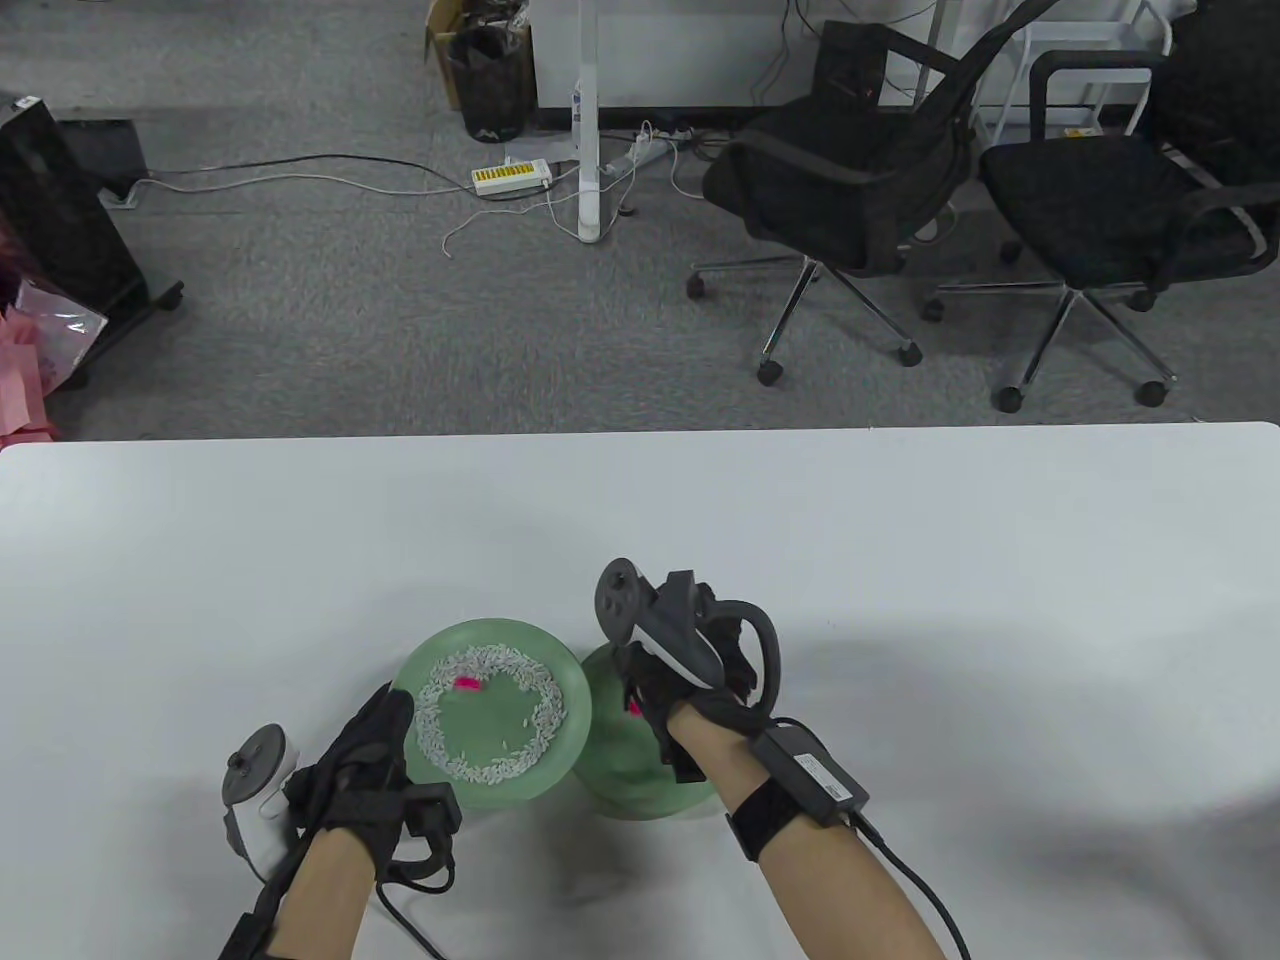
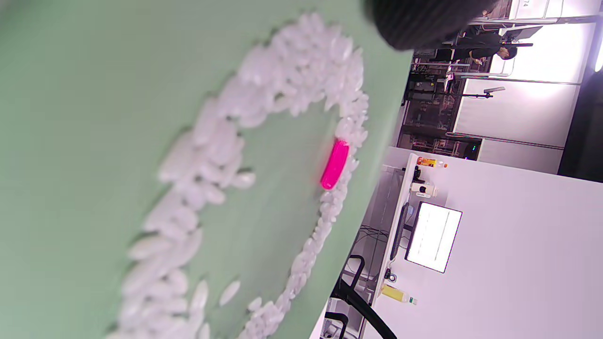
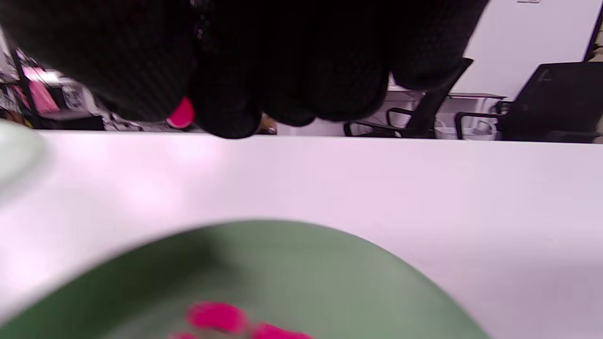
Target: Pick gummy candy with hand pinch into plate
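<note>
A green plate with a ring of white rice holds one pink gummy; the gummy also shows in the left wrist view. My left hand rests at that plate's left rim, holding nothing that I can see. A second green plate lies to the right, under my right hand. The right wrist view shows my fingertips pinching a pink gummy above that plate, where more pink gummies lie.
The white table stretches wide to the right and back. Two black office chairs and cables stand on the grey floor beyond its far edge.
</note>
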Demonstrator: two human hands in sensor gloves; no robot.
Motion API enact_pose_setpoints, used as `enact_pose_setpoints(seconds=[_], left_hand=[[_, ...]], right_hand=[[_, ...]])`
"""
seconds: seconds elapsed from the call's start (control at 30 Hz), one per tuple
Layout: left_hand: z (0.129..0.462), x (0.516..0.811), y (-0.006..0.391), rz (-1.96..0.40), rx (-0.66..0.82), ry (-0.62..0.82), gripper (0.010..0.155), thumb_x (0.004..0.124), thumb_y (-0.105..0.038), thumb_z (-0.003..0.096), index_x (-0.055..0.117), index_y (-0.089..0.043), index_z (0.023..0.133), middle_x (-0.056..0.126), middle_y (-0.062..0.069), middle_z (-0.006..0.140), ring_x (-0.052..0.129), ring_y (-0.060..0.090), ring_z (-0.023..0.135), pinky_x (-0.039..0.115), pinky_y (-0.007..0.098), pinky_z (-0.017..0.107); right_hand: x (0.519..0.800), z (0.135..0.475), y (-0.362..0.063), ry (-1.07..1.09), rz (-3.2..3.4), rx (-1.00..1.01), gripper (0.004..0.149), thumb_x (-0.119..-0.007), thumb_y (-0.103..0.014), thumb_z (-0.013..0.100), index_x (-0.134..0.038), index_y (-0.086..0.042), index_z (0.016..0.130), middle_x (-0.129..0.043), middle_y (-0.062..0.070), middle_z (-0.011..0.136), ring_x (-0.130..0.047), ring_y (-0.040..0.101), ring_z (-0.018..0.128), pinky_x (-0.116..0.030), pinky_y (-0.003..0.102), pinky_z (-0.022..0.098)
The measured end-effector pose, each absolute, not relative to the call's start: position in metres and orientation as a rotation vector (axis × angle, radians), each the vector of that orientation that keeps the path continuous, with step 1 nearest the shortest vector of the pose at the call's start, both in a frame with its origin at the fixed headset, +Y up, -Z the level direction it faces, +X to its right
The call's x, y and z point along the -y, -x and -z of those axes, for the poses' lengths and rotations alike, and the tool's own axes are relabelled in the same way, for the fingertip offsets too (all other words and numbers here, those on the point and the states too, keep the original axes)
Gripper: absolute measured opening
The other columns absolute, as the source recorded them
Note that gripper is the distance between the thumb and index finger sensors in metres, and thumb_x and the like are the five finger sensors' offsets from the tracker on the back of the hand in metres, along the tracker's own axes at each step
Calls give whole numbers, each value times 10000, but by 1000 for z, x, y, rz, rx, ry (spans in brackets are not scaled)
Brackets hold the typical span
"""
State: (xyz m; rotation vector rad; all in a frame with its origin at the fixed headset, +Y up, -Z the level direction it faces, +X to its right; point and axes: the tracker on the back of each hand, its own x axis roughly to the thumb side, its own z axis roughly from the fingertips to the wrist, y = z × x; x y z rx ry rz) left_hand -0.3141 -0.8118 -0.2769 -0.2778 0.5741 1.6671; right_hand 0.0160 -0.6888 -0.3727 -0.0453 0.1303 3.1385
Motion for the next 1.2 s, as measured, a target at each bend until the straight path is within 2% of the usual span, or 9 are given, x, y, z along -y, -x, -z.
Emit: enact_pose_setpoints(seconds=[0.13, 0.33, 0.73, 0.83, 1.0, 1.1, 1.2], left_hand=[[278, 813, 314, -1666, -572, 282, 600, 718, -473, 459, 731, -255, 1018, 998, 74, 808, 1128, 322, 471, 917, 430, 391], [278, 813, 315, -1665, -570, 288, 599, 718, -473, 461, 730, -256, 1018, 1000, 74, 805, 1127, 322, 474, 916, 429, 392], [278, 814, 315, -1667, -567, 292, 601, 718, -474, 460, 729, -256, 1020, 997, 74, 809, 1127, 323, 473, 917, 429, 391], [278, 815, 317, -1665, -565, 293, 600, 718, -474, 460, 730, -255, 1019, 999, 74, 805, 1127, 321, 472, 917, 428, 392], [278, 815, 315, -1662, -553, 296, 601, 717, -476, 459, 729, -259, 1019, 998, 71, 809, 1127, 319, 475, 918, 427, 392], [278, 815, 316, -1665, -543, 299, 599, 715, -476, 462, 725, -261, 1021, 996, 68, 811, 1128, 317, 478, 919, 425, 394], [278, 814, 313, -1668, -539, 301, 599, 714, -477, 463, 721, -265, 1023, 993, 68, 816, 1128, 316, 484, 918, 425, 398]], right_hand=[[709, 373, -27, 65, -3225, -220, 412, -904, -442, 317, -973, -217, 656, -922, -18, 753, -903, 273, 664, -732, 515, 601], [729, 372, -20, 48, -3374, -258, 407, -910, -440, 316, -978, -228, 657, -926, -26, 753, -907, 265, 664, -735, 510, 603], [741, 376, -22, 73, -3406, -301, 410, -905, -448, 318, -977, -250, 670, -923, -40, 765, -908, 254, 669, -738, 501, 602], [734, 376, -28, 105, -3361, -265, 433, -889, -473, 319, -961, -264, 692, -907, -45, 785, -902, 247, 679, -737, 496, 606], [694, 370, -19, 74, -3185, -70, 440, -881, -479, 322, -958, -260, 696, -902, -38, 791, -898, 250, 680, -733, 495, 607], [674, 361, 8, -39, -3025, -18, 465, -882, -485, 319, -943, -262, 722, -884, -35, 815, -888, 250, 695, -728, 496, 613], [670, 355, 46, -148, -2933, -55, 474, -889, -478, 317, -933, -274, 742, -873, -36, 834, -882, 250, 710, -724, 498, 619]])
